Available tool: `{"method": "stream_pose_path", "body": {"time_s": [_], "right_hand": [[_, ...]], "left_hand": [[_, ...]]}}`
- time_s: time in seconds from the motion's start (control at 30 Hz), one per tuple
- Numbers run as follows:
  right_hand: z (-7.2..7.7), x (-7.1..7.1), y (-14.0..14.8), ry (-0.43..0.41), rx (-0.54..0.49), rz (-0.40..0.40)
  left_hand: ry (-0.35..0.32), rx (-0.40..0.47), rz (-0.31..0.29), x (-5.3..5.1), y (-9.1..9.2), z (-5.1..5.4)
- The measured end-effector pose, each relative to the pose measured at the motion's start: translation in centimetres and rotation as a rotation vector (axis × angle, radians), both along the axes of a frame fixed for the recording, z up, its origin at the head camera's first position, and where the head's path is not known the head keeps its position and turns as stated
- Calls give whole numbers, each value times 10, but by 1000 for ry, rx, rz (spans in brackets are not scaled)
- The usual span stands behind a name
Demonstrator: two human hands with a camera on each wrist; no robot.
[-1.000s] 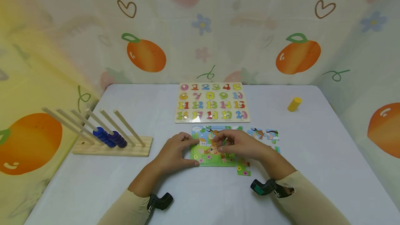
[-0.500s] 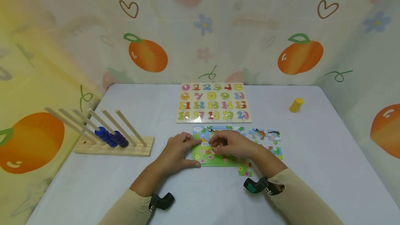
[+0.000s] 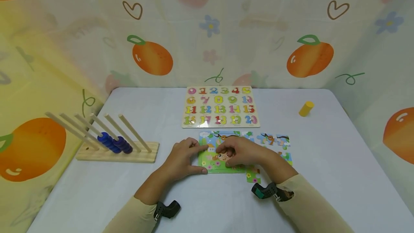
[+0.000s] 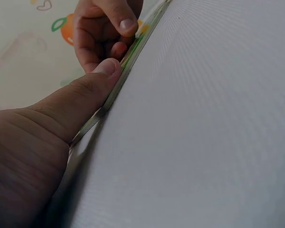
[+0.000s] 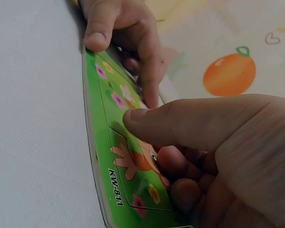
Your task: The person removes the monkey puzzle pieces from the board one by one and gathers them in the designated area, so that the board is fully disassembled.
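A jigsaw puzzle board (image 3: 220, 167), green with flowers and a cartoon animal, lies flat on the table. My left hand (image 3: 182, 156) steadies its left side, thumb near the lower corner and index finger on the picture. In the right wrist view the left thumb (image 5: 98, 41) presses the corner. My right hand (image 3: 244, 151) is over the board's middle, thumb touching the surface. Its bent fingers (image 5: 180, 192) rest near the animal's face; no loose piece shows between them. Separate puzzle pieces (image 3: 253, 175) lie by the board's lower right, others (image 3: 283, 140) at its upper right.
Behind the puzzle lies a number board (image 3: 220, 107). A wooden peg stand (image 3: 116, 156) with blue and purple rings is at the left, its pegs leaning up. A yellow cylinder (image 3: 306, 109) is at the far right. A printed curtain (image 3: 239, 42) hangs behind the table.
Over the second, my right hand has shifted slightly left across the board. Its thumb has since come down toward the board's lower part, showing the animal's face. My left hand has stayed in place.
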State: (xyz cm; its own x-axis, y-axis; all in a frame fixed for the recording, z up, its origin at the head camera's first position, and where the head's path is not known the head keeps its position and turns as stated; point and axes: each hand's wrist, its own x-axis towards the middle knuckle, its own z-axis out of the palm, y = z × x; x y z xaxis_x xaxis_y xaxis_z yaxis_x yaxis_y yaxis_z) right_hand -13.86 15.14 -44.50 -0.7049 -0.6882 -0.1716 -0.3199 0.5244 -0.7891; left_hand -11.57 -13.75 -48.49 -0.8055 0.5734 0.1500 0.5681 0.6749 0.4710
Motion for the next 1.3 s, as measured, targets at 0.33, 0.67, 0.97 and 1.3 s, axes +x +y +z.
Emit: {"method": "stream_pose_path", "body": {"time_s": [0.33, 0.67, 0.97, 1.3], "right_hand": [[-5, 3, -2, 57, 58, 47], [-2, 5, -5, 64, 78, 63], [0, 7, -8, 64, 97, 38], [2, 11, -11, 58, 112, 17]], "left_hand": [[24, 10, 2, 0, -1, -2], [7, 15, 7, 1, 0, -1], [-4, 18, 18, 1, 1, 1], [-12, 16, 20, 1, 1, 2]]}}
